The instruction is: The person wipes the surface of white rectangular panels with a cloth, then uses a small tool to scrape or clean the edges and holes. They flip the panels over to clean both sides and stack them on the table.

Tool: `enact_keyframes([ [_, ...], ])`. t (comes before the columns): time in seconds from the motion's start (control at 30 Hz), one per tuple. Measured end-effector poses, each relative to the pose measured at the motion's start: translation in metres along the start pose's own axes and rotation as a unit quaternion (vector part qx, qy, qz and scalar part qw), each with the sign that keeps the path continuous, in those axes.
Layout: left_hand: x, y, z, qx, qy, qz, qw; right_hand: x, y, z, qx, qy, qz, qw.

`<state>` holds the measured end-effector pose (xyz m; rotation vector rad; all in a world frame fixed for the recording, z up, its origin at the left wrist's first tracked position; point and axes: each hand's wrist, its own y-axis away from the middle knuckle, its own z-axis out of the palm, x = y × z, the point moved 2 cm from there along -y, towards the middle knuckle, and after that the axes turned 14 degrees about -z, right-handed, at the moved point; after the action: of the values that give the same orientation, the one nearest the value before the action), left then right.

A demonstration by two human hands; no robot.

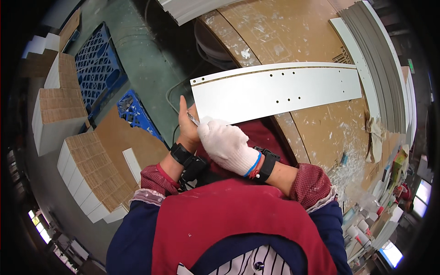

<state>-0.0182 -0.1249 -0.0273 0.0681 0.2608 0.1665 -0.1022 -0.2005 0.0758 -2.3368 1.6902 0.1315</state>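
Found white panel (247, 98) lying lengthwise across brown worktop (298, 27), left end jutting past the edge. Noted dark holes in its face and a groove along its far side. Saw right grip (224, 145), in a white knit glove, at the panel's near left corner, fingers curled closed on slim metal piece (193, 119). Saw left grip (186, 130), bare, just beside the panel's left end, thumb raised; could not tell whether open or closed, with fingers partly hidden.

Checked containers. Spotted round tub (214, 45) in shadow below the worktop's left edge; could not make out contents. Logged clear bottle (369, 201) near white bottles (363, 225) at lower right; could not tell fill.

Marked blue lattice pallet (98, 64) on green floor (142, 59). Noted brown board (137, 142), bearing white strip (132, 164), beside stacked boards (98, 167). Recorded grey strips (376, 55) stacked past the panel's right end.
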Motion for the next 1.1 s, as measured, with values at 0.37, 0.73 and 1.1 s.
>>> enact_keyframes([
  [0.37, -0.006, 0.004, 0.013, 0.028, -0.036, 0.015, 0.999, 0.06, 0.06, -0.051, 0.128, -0.234, 0.261, 0.928],
  [0.73, -0.004, 0.007, 0.015, 0.232, -0.338, 0.013, 0.912, 0.091, 0.207, -0.078, 0.145, -0.205, 0.56, 0.79],
  [1.1, 0.055, 0.087, 0.009, 0.369, -0.3, 0.066, 0.877, 0.092, 0.315, -0.095, 0.227, 0.166, 0.639, 0.716],
])
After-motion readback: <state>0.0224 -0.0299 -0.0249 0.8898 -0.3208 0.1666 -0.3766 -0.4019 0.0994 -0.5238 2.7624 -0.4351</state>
